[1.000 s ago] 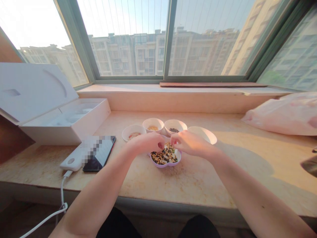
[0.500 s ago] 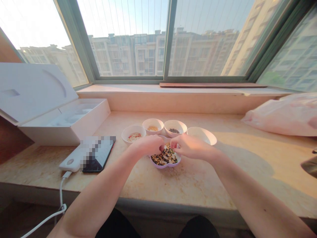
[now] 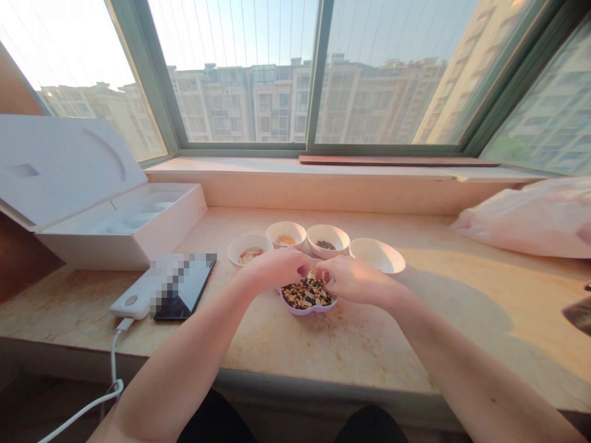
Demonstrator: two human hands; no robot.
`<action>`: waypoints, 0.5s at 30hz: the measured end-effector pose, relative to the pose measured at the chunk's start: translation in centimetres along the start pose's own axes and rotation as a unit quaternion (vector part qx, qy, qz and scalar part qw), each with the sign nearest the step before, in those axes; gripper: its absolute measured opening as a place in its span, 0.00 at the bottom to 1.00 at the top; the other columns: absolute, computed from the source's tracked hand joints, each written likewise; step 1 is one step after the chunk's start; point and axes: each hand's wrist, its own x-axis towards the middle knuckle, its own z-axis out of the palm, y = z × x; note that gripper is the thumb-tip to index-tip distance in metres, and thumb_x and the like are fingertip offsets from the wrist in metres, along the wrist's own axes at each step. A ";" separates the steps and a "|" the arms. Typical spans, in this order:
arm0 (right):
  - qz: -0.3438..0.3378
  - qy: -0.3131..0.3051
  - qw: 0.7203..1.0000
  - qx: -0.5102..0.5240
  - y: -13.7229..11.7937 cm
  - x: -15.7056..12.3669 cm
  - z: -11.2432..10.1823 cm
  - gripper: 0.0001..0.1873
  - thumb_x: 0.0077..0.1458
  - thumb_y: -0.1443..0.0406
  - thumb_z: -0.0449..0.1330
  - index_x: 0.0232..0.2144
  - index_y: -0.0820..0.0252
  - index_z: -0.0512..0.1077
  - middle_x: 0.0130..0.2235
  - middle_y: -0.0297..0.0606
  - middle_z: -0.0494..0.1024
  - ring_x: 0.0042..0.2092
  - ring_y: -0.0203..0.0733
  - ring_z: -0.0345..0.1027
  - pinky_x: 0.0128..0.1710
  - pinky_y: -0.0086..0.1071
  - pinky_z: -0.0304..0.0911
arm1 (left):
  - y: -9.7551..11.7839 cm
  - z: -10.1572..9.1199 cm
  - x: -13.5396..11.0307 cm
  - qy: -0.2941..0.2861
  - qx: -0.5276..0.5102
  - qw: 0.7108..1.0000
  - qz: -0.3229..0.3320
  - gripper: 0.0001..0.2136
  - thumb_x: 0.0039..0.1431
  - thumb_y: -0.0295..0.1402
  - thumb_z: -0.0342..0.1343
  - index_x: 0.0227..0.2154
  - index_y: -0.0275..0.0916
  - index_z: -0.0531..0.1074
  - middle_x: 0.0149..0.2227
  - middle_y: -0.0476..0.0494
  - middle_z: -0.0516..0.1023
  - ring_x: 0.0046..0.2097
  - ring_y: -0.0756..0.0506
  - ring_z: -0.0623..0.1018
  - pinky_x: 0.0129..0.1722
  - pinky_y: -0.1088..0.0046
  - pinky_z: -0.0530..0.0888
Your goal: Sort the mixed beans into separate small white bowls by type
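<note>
- On the stone windowsill (image 3: 369, 351), head view: a lilac scalloped dish (image 3: 308, 311) held loose beans and grains (image 3: 305, 294), hard and spillable; its light rim looked easiest to grip.
- Left hand (image 3: 276, 268) and right hand (image 3: 355, 279) pinched narrowly over the mix; any held contents were hidden.

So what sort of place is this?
Probably a home in an upper-floor apartment: the window looks out on apartment blocks, a wide marble sill serves as the work surface, and a power bank with its cable lies on it near a purple dish of mixed beans.
</note>
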 end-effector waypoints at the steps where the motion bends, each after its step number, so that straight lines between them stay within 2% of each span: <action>1: -0.001 0.000 1.000 -0.001 0.0 0.0 0.0 0.09 0.47 0.73 0.57 0.30 0.58 0.75 0.33 0.38 0.77 0.33 0.41 0.67 0.29 0.32 0.51 | -0.2 0.0 0.0 0.025 -0.013 1.000 -0.007 0.11 0.56 0.24 0.50 0.29 0.40 0.78 0.28 0.47 0.78 0.28 0.49 0.71 0.29 0.72 0.64; 5: -0.001 0.002 1.000 -0.013 -0.1 0.1 0.0 0.10 0.47 0.71 0.58 0.32 0.57 0.74 0.34 0.37 0.78 0.34 0.41 0.69 0.28 0.31 0.51 | -1.3 0.1 0.6 0.143 -0.045 0.987 -0.056 0.11 0.59 0.25 0.51 0.33 0.39 0.79 0.34 0.45 0.80 0.34 0.47 0.75 0.35 0.73 0.68; 7: 0.003 0.001 1.000 -0.018 -0.2 0.2 0.1 0.09 0.48 0.71 0.58 0.32 0.57 0.75 0.33 0.37 0.78 0.33 0.41 0.69 0.26 0.31 0.50 | -1.9 0.3 1.0 0.182 -0.041 0.979 -0.083 0.11 0.60 0.25 0.51 0.33 0.39 0.79 0.35 0.44 0.81 0.37 0.46 0.77 0.37 0.72 0.69; 11: 0.013 0.013 1.000 0.004 -0.3 0.3 0.3 0.12 0.50 0.70 0.58 0.36 0.55 0.77 0.37 0.37 0.79 0.34 0.41 0.71 0.27 0.30 0.52 | -3.2 0.7 1.6 0.220 -0.029 0.962 -0.155 0.12 0.61 0.27 0.50 0.37 0.40 0.80 0.41 0.41 0.82 0.42 0.43 0.78 0.41 0.69 0.71; 15: 0.025 0.011 1.000 -0.001 -0.6 0.5 0.3 0.10 0.52 0.69 0.58 0.35 0.54 0.78 0.43 0.37 0.80 0.36 0.41 0.73 0.28 0.30 0.54 | -4.3 1.2 2.0 0.225 -0.007 0.952 -0.206 0.14 0.61 0.26 0.49 0.42 0.40 0.79 0.43 0.38 0.82 0.44 0.40 0.79 0.41 0.67 0.71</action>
